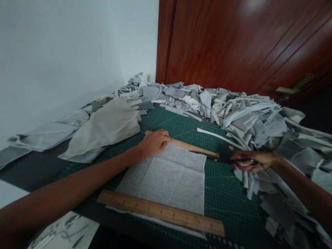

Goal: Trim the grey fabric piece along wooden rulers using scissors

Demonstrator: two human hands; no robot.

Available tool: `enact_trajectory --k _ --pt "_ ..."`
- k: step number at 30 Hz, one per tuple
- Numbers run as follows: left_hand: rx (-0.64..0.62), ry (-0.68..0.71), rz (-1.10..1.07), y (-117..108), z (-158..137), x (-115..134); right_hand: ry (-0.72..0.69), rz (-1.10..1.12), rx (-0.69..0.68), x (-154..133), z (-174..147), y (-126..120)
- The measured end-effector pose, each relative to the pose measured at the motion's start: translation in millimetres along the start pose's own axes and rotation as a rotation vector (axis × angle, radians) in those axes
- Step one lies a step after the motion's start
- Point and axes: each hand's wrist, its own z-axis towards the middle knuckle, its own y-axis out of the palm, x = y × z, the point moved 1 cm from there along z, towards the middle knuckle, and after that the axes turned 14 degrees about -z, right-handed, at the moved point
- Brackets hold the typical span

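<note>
The right hand point(246, 161) is closed on black scissors point(225, 160), blades at the far edge of grey cloth point(178, 176). There a wooden ruler point(192, 146) is pressed by the left hand point(155, 142), grip unclear, apparently against slipping; the near end seems weighted by a second ruler point(160, 210), above a green mat point(223, 190).

There are two rulers point(160, 211), one pair of scissors point(223, 160) and one cutting mat point(220, 193).

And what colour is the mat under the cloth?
The mat is green with a grid of thin, pale lines, seen in the head view.
</note>
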Motion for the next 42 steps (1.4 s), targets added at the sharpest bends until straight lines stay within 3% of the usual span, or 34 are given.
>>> enact_trajectory --k 4,9,15,19,24,31,39,42 --pt "0.003 0.003 -0.007 0.1 0.3 0.0 -0.023 0.004 0.051 3.1 2.8 7.0" --pt "-0.008 0.002 0.027 -0.5 1.0 1.7 -0.079 0.051 -0.053 9.8 8.2 6.2" --pt "-0.005 0.007 0.016 -0.6 0.7 1.0 -0.012 0.161 -0.061 -1.7 4.8 4.2" --pt "-0.002 0.015 0.001 -0.4 0.7 -0.1 -0.041 0.161 -0.123 -5.3 7.5 0.8" --pt "-0.002 0.019 -0.001 -1.3 0.5 1.4 -0.060 0.085 -0.193 -4.5 5.6 -2.1" --pt "-0.005 0.020 0.005 -1.5 0.3 2.4 -0.090 0.010 -0.164 -3.7 4.2 -3.7" --pt "-0.003 0.022 0.007 -1.7 0.5 2.8 -0.103 -0.282 -0.121 -35.8 -1.4 0.3" --pt "-0.008 0.017 0.004 -1.0 0.2 1.5 -0.086 -0.261 -0.109 -36.7 -7.1 2.4"
